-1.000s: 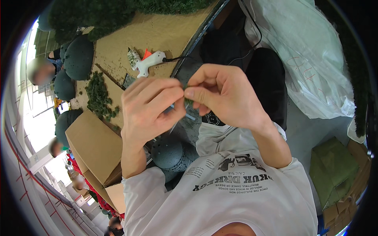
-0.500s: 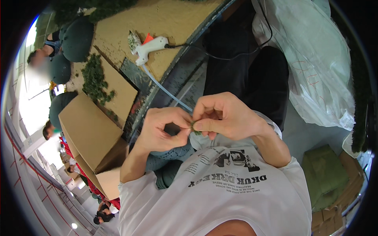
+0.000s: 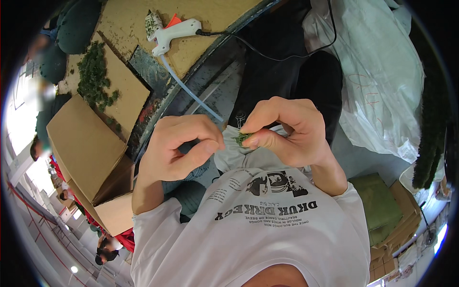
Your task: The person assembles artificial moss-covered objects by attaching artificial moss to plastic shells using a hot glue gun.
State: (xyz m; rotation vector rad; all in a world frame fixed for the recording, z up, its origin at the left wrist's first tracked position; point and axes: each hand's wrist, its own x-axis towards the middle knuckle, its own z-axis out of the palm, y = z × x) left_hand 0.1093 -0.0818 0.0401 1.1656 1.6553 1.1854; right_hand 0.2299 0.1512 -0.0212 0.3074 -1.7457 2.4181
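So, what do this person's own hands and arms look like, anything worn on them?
The left hand and right hand are both bare: no gloves, and no rings visible on the fingers. The forearms are uncovered, without a watch or bracelet showing. Loose, short white sleeves stop above them.

Right hand: pinches a green tuft
Left hand: curled, apart from it
Glue gun: white, on tan tabletop
Cardboard box: flaps open

Black lettering upside down on a white T-shirt, red handwritten marks on a pale plastic bag
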